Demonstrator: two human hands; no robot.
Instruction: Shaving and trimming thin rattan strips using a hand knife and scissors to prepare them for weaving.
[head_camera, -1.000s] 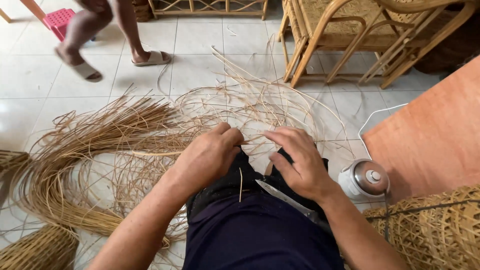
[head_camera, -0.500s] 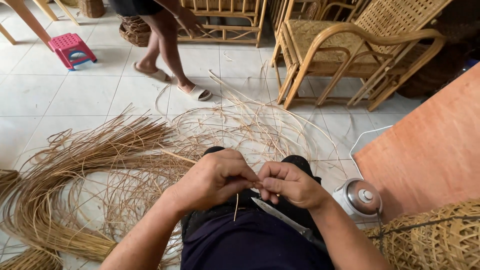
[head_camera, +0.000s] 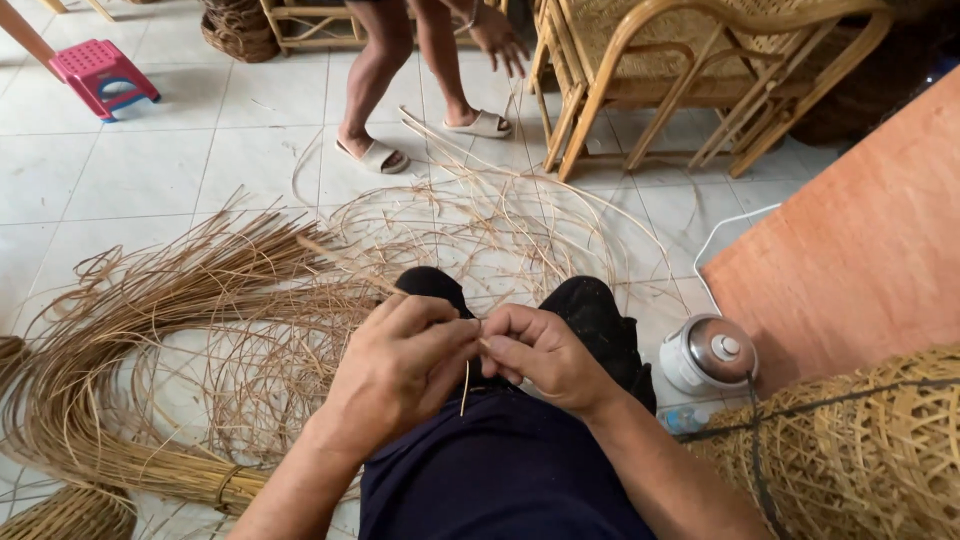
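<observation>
Rattan strip (head_camera: 466, 385), thin, light and springy, sits pinched over the lap between the left hand (head_camera: 400, 362) and right hand (head_camera: 540, 355), both grips clamped; best held near its end.

Bright, even daylight; soft shadows, sharp focus.
</observation>
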